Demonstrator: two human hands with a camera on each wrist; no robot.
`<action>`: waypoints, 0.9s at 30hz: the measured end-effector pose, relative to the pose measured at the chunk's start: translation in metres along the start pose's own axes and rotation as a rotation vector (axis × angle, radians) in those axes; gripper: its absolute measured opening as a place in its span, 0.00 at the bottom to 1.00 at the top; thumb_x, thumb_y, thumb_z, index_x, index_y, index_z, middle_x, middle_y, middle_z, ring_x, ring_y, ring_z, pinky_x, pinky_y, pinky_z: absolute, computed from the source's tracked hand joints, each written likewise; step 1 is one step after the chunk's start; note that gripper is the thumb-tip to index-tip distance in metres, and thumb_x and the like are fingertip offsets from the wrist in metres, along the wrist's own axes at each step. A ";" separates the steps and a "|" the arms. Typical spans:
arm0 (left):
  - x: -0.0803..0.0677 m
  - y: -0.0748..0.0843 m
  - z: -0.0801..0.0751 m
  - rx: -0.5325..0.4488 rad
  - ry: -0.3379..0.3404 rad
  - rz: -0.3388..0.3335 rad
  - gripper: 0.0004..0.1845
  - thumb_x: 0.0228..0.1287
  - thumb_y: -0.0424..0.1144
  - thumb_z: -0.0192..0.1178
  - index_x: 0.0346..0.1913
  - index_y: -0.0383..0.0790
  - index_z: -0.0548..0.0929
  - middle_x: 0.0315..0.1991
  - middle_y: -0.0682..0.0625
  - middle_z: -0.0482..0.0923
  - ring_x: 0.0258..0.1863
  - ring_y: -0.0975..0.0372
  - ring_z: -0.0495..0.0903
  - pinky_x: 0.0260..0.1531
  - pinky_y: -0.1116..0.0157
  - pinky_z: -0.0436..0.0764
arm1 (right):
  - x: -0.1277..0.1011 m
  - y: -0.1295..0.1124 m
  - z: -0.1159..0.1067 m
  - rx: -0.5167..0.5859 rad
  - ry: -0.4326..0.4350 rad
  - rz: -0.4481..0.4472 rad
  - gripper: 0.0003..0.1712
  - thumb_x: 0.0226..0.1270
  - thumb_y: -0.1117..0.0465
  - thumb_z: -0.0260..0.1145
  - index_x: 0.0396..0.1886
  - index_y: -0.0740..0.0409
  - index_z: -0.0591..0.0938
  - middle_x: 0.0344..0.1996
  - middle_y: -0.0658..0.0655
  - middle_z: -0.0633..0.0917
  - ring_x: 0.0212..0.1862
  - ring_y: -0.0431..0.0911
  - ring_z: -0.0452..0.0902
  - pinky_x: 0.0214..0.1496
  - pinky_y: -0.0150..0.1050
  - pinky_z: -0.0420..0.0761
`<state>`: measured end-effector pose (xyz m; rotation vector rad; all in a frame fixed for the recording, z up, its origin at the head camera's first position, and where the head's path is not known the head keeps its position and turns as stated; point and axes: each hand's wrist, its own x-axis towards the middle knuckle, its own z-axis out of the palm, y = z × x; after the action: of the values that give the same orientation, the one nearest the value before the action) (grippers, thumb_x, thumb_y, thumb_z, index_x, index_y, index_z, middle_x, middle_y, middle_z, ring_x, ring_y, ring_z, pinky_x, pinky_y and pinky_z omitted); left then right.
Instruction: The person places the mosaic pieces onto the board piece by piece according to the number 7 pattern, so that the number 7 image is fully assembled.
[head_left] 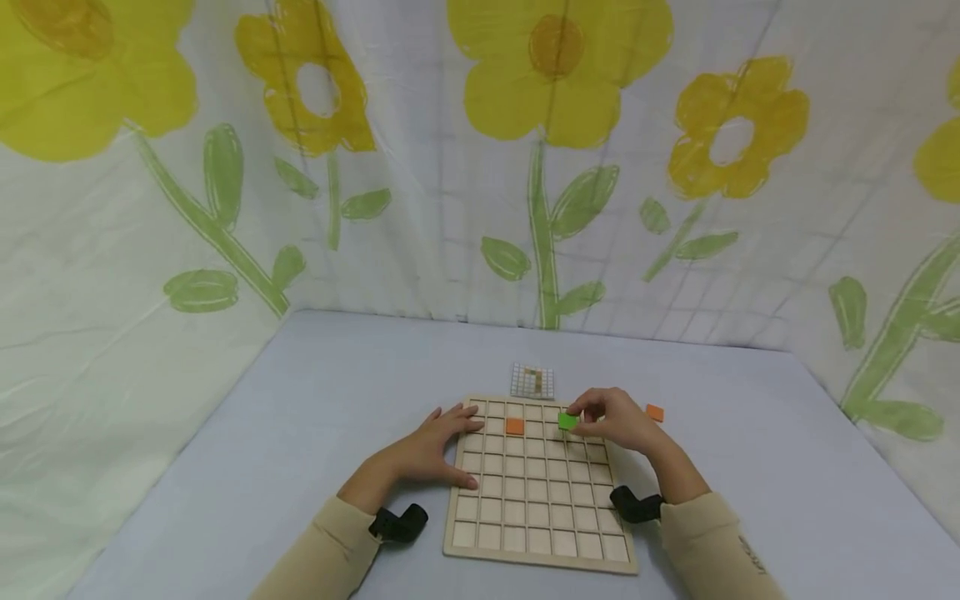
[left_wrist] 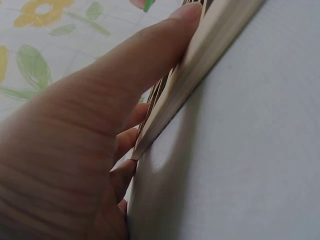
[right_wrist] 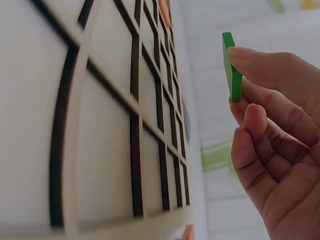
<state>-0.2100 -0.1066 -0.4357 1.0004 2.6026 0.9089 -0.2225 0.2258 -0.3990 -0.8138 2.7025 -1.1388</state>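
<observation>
A wooden grid board [head_left: 540, 563] with square cells lies flat on the table. Between thumb and fingers, my right hand [head_left: 618, 419] pinches a green square tile [right_wrist: 235, 70], held above the cells near the board's upper right. The right wrist view shows that tile edge-on, apart from the grid. My left hand [head_left: 427, 450] rests on the board's left edge with its fingers spread, thumb and fingertips over the rim. In the left wrist view its thumb [left_wrist: 150, 47] lies along the board's side. One orange tile [head_left: 514, 427] sits in a cell of the second row.
Just beyond the board's far edge lies a small card with a printed grid pattern [head_left: 532, 381]. Another orange tile [head_left: 655, 412] is on the table to the right, behind my right wrist. A white curtain with yellow flowers [head_left: 420, 208] hangs behind the table [head_left: 360, 375].
</observation>
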 end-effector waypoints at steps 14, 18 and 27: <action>0.000 -0.001 -0.001 0.001 0.003 0.012 0.46 0.43 0.59 0.69 0.66 0.43 0.65 0.72 0.49 0.50 0.72 0.54 0.42 0.71 0.50 0.37 | 0.028 -0.007 0.023 0.091 -0.065 0.000 0.15 0.54 0.61 0.69 0.41 0.62 0.83 0.29 0.55 0.81 0.27 0.39 0.74 0.27 0.33 0.77; 0.001 -0.003 0.000 -0.004 0.005 0.020 0.45 0.43 0.58 0.69 0.65 0.43 0.66 0.71 0.47 0.51 0.72 0.52 0.43 0.70 0.49 0.37 | 0.033 -0.004 0.028 0.096 -0.057 0.002 0.15 0.54 0.61 0.70 0.41 0.62 0.83 0.30 0.55 0.81 0.28 0.39 0.75 0.28 0.34 0.79; 0.000 -0.001 0.001 0.016 0.000 -0.002 0.46 0.43 0.61 0.68 0.66 0.45 0.65 0.71 0.50 0.51 0.72 0.55 0.42 0.71 0.51 0.37 | 0.032 -0.002 0.041 0.123 -0.050 0.071 0.15 0.53 0.61 0.70 0.40 0.61 0.83 0.33 0.55 0.81 0.32 0.42 0.75 0.32 0.34 0.79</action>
<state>-0.2105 -0.1071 -0.4372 1.0013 2.6149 0.8890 -0.2374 0.1825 -0.4233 -0.7133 2.5696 -1.2376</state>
